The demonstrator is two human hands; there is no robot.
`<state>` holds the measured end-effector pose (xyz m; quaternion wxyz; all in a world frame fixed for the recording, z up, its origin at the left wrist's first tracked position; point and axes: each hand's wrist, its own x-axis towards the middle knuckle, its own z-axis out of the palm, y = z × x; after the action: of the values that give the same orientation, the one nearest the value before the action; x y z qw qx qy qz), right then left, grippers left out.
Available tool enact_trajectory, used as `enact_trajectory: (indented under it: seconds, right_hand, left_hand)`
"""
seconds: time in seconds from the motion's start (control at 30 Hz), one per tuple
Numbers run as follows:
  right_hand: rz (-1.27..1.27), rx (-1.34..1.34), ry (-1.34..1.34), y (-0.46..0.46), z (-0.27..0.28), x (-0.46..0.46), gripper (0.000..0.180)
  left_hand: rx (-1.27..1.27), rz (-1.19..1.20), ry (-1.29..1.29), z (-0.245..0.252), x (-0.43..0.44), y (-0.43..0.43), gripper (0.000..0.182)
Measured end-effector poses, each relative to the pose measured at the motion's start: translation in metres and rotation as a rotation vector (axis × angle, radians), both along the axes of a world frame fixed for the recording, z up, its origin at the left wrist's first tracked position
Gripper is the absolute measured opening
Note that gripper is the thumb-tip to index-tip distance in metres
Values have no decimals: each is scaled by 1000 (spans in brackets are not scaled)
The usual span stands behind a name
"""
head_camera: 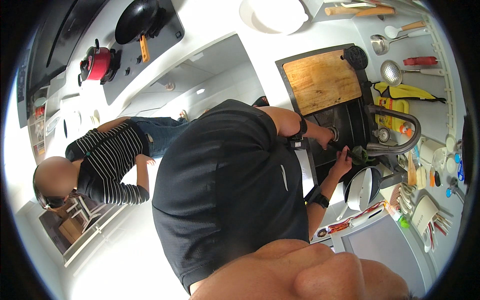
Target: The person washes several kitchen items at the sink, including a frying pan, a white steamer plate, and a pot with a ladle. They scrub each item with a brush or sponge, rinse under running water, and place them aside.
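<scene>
Both hands are over a black sink point(318, 159). My left hand point(325, 139), reaching in near the round metal drain point(333, 132), closes on one end of a dark, narrow object point(339, 146). Farther along that object, my right hand point(342, 164) grips it with bent fingers. What the object is cannot be made out. Beyond it, close to the faucet point(397, 148), is something green point(359, 154), too small to identify. A wooden cutting board point(322, 80) covers one end of the sink. By my right hand sits a pan point(363, 187) with a white piece in it.
A person point(112, 157) in a striped top stands behind me. Ladles point(380, 44) and a skimmer point(393, 73) hang on the wall. A yellow bottle point(392, 112) stands behind the faucet. The cooktop holds a red pot point(99, 63) and a black wok point(135, 22).
</scene>
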<state>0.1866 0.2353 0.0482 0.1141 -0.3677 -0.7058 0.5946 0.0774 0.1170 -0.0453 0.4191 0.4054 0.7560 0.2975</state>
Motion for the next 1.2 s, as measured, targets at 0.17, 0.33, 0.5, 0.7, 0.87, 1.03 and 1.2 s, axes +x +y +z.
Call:
enact_trajectory:
  seconds: [0.17,0.33,0.5,0.7,0.87,1.03,1.2]
  right_hand:
    - [12,-50,-1,0,5,-3,31]
    - [35,-88,76,-3,13,-4,27]
    - [129,-43,6,-2,28,-2,24]
    - [155,-19,-26,-5,42,-2,25]
    - [111,40,-18,-7,43,-1,26]
    - [203,191,8,-5,39,1,30]
    - [158,170,-46,-10,32,2,27]
  left_hand:
    - [97,100,51,-28,4,7,47]
    - [-115,-41,-157,-61,2,32,37]
    - [154,5,24,-36,0,10,42]
    - [304,-3,-3,15,-8,-15,47]
    - [312,-78,-56,24,-14,-20,46]
    - [273,34,-62,5,-13,-18,49]
    - [115,-135,-118,0,-23,-12,43]
